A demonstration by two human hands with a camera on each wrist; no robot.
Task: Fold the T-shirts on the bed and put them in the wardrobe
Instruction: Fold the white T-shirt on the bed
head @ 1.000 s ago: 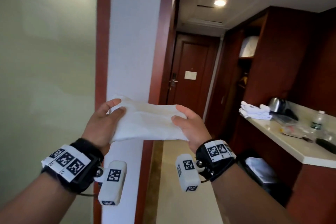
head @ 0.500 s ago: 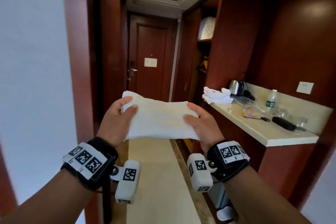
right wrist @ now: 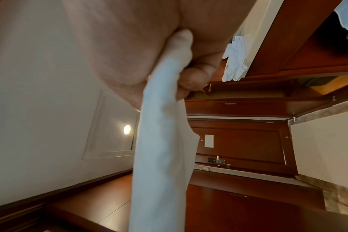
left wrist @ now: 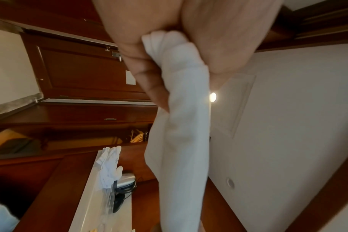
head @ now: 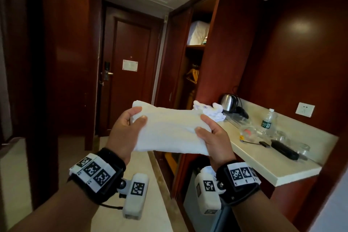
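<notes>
A folded white T-shirt (head: 169, 130) is held flat in front of me at chest height. My left hand (head: 130, 124) grips its left end, thumb on top and fingers beneath. At the other end my right hand (head: 209, 133) grips the same way. The wrist views show the shirt's folded edge (left wrist: 185, 125) (right wrist: 161, 149) pinched between thumb and fingers. The open wardrobe (head: 197, 66) stands ahead on the right, dark red wood, with a white bundle (head: 198, 33) on its upper shelf and yellow hangers (head: 193, 75) below.
A cream counter (head: 263, 158) juts out on the right with a kettle (head: 227, 102), white cloth (head: 209, 111), water bottle (head: 267, 120) and a black remote (head: 284, 149). The room door (head: 130, 73) closes the corridor ahead. A dark wooden door frame (head: 49, 81) stands close on my left.
The view has swung right and forward past the wall corner, into the corridor. The wardrobe and counter are nearer. Both hands keep the same hold on the shirt.
</notes>
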